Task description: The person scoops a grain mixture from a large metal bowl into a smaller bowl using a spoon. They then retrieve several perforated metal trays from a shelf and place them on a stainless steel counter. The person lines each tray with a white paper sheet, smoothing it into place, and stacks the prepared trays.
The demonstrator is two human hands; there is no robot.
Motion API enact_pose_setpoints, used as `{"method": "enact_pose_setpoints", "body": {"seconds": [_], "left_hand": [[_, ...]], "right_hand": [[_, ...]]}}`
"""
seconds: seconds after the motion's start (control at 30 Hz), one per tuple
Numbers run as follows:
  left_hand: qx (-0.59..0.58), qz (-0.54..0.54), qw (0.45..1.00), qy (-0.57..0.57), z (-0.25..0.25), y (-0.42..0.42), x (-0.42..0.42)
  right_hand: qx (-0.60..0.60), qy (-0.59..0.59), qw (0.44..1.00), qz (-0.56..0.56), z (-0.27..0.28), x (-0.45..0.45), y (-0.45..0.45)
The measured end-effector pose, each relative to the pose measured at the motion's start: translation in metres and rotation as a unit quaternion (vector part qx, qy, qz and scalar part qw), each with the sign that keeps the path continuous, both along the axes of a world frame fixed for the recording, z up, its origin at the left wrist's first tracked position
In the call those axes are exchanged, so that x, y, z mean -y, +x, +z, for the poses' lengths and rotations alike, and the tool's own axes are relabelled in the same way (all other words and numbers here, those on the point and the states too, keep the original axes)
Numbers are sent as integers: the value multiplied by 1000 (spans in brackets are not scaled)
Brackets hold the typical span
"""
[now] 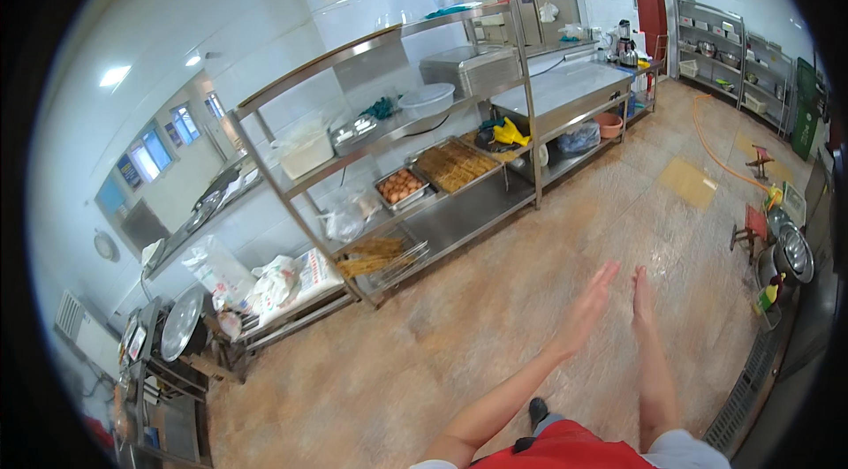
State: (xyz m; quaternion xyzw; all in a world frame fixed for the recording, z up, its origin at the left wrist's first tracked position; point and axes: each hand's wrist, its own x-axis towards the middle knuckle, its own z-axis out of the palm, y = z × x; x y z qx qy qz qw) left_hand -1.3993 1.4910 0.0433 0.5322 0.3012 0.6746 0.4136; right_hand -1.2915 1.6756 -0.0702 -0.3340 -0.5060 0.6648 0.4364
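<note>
Both of my arms reach forward over the wet brown floor (464, 350). My left hand (593, 307) is flat and stretched out, slightly blurred, and holds nothing. Beside it, with a narrow gap between the palms, my right hand (641, 297) is seen nearly edge-on and is bare too. Neither touches any object. Below them show a red apron (563, 446) and one dark shoe (538, 411).
A steel shelf rack (457, 217) on the left carries a tray of eggs (401, 188) and a tray of brown skewer-like pieces (457, 164). At right are a red folding stool (752, 224), metal bowls (794, 254), an orange hose (719, 161) and a floor drain grate (742, 383).
</note>
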Motion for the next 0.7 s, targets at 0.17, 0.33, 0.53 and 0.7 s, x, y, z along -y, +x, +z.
{"method": "enact_pose_setpoints", "body": {"seconds": [0.17, 0.33, 0.53, 0.7], "left_hand": [[-271, 220, 906, -239, -93, -112, -152], [240, 35, 901, -360, -32, -195, -241], [-405, 195, 886, 109, 43, -310, -328], [-554, 246, 790, -95, -31, -439, -420]], "right_hand": [[-152, 48, 980, 123, 102, -20, -117], [95, 414, 896, 127, 56, -128, -212], [17, 104, 974, 200, 94, -242, -341], [-310, 59, 947, 65, 204, -295, -411]]}}
